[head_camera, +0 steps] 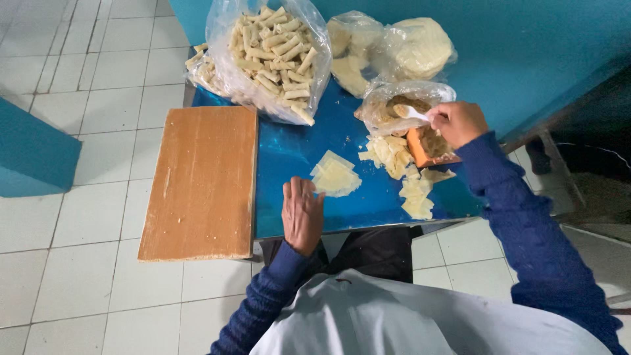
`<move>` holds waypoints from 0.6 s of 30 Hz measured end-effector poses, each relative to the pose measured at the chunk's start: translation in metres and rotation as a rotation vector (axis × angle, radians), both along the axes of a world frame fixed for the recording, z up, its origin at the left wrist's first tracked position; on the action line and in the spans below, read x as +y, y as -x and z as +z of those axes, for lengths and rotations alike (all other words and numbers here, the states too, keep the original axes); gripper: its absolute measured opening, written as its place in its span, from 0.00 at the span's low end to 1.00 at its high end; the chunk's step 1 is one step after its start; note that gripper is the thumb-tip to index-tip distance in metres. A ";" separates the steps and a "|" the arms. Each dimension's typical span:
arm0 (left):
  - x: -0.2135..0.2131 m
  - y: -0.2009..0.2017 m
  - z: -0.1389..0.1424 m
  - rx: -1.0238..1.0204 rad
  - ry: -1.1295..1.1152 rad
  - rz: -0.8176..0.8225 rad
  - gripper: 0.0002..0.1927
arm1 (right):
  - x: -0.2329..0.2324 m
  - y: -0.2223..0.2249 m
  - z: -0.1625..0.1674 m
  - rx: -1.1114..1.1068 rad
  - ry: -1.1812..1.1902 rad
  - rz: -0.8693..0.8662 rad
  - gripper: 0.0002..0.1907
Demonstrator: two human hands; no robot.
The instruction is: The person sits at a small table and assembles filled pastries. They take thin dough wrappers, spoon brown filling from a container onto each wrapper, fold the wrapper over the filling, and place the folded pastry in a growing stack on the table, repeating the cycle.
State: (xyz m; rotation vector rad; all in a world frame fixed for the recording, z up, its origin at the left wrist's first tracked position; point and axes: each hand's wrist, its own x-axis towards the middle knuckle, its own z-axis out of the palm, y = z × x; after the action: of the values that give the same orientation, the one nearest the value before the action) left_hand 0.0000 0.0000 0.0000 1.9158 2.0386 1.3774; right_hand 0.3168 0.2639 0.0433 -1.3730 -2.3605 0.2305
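Note:
My left hand (pixel 302 213) rests flat on the blue table (pixel 289 148), fingers apart, just left of a pale square wrapper sheet (pixel 336 176). My right hand (pixel 458 123) holds a white spoon (pixel 412 112) that dips into a clear bag of brownish filling (pixel 394 105). An orange tub (pixel 427 146) with more filling sits under that hand. Loose pale wrapper pieces (pixel 389 152) lie beside the tub, and more (pixel 419 197) lie near the table's front edge.
A wooden board (pixel 200 184) covers the table's left end. A large clear bag of rolled pastry sticks (pixel 269 52) stands at the back. Two bags of pale wrapper stacks (pixel 394 49) lean on the blue wall. White floor tiles surround the table.

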 end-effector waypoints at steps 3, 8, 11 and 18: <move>0.002 0.000 0.000 0.067 -0.014 -0.008 0.07 | -0.045 0.016 0.013 0.040 0.073 0.027 0.07; 0.000 -0.003 0.003 0.015 -0.050 -0.005 0.04 | -0.104 0.072 0.000 0.201 0.236 0.259 0.06; 0.002 -0.005 0.005 0.057 -0.032 0.029 0.04 | -0.122 0.092 -0.006 0.126 0.124 0.350 0.05; 0.004 -0.004 0.007 0.038 -0.041 0.043 0.10 | -0.151 0.105 -0.003 -0.013 -0.236 0.449 0.04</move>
State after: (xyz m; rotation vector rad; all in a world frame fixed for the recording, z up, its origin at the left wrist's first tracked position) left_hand 0.0043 0.0038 0.0066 1.9402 2.0972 1.4129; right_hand 0.2121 0.1128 0.0404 -0.7301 -2.5829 0.0615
